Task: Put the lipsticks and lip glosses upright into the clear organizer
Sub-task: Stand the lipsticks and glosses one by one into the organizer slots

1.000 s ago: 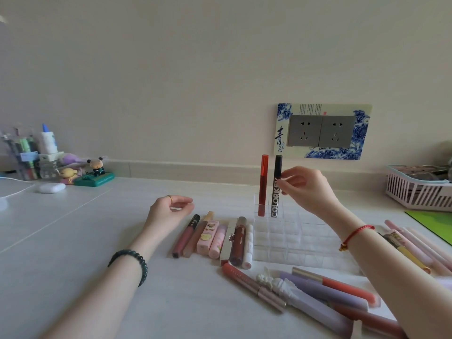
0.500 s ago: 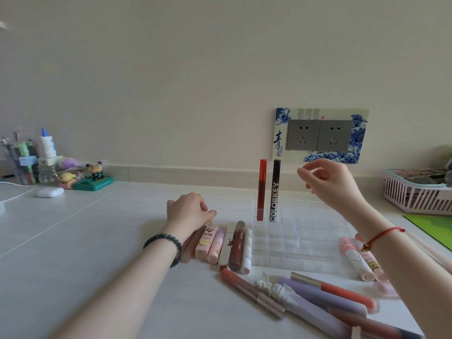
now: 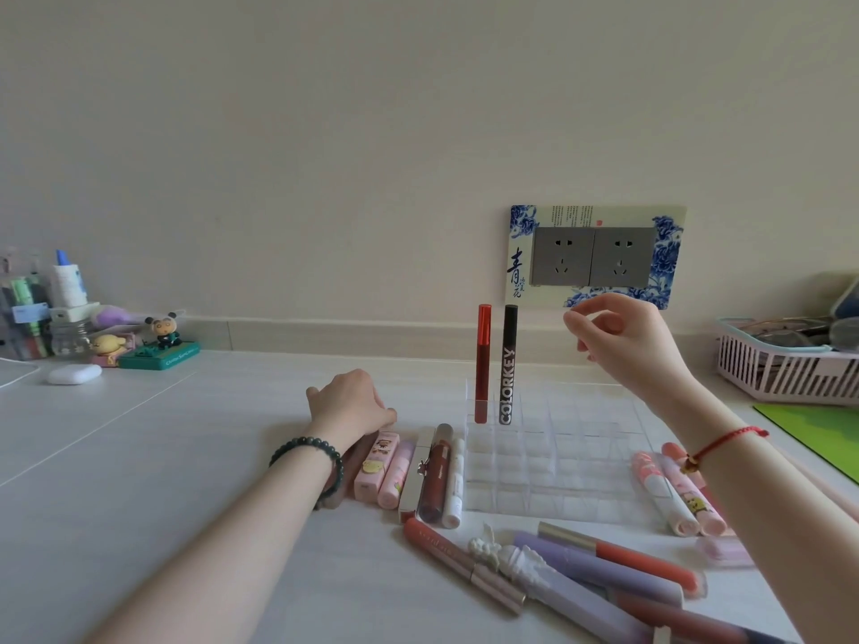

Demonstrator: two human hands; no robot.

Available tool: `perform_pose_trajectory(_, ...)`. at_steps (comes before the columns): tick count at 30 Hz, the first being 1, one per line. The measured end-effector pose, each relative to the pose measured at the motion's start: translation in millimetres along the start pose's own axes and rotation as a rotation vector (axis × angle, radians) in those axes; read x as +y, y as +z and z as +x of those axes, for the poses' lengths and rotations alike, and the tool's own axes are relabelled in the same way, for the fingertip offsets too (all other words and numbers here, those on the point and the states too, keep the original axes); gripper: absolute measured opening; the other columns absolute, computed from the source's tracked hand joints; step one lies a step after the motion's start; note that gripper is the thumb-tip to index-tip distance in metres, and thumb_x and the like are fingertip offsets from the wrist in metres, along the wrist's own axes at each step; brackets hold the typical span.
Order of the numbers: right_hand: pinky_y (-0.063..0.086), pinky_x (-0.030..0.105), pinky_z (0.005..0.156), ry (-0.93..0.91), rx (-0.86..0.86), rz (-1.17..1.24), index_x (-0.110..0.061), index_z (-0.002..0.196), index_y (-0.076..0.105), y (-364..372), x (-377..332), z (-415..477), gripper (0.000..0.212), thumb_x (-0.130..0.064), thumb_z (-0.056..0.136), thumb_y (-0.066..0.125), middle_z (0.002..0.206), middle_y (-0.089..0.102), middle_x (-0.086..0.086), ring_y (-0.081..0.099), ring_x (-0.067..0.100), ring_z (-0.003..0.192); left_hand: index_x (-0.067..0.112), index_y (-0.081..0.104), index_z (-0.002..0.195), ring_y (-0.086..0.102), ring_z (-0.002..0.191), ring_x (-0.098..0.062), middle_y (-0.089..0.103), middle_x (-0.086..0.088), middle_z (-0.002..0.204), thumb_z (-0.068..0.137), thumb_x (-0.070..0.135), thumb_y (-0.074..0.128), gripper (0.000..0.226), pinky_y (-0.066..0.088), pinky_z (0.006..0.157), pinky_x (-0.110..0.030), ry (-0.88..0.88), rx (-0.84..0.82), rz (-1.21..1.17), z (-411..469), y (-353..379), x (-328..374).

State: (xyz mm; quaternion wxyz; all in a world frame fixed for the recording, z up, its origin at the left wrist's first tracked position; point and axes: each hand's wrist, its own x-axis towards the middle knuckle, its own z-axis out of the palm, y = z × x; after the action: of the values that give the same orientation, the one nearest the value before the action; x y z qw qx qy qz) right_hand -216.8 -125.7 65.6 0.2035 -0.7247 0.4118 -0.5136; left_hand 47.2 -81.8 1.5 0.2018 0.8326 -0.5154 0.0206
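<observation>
The clear organizer (image 3: 558, 462) stands mid-table. A red tube (image 3: 483, 364) and a black COLORKEY tube (image 3: 508, 369) stand upright in its back-left cells. My right hand (image 3: 623, 341) hovers above the organizer's back right, fingers loosely curled and holding nothing. My left hand (image 3: 348, 406) lies over the left end of a row of lying tubes (image 3: 434, 476), fingers curled down round the leftmost brownish tube (image 3: 349, 460), which it mostly hides. Several more tubes (image 3: 604, 564) lie in front of the organizer. Pink-and-white tubes (image 3: 664, 495) lie to its right.
A pink basket (image 3: 785, 369) and a green mat (image 3: 818, 434) sit at the right. A wall socket panel (image 3: 590, 258) is behind the organizer. Figurines and bottles (image 3: 158, 346) and a white case (image 3: 74, 374) stand at the far left.
My right hand let go of the black tube, now standing in the organizer, and lifted up to the right. My left hand moved right and curled down over the leftmost lying tubes.
</observation>
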Motion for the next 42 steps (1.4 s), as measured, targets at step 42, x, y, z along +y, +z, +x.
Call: perform_pose_trajectory(42,0.057,0.020,0.065,-0.080,-0.133,0.163,-0.013,0.088,0.066,-13,-25,-7,0.009,-0.008,0.081,0.063,0.078,0.070,0.003,0.067,0.016,0.068,0.030,0.063,0.088,0.062,0.083,-0.003,0.066,0.011,0.089,0.084,0.023,0.062,0.008,0.047,0.076,-0.018,0.345,-0.009,-1.087,-47,-37,58)
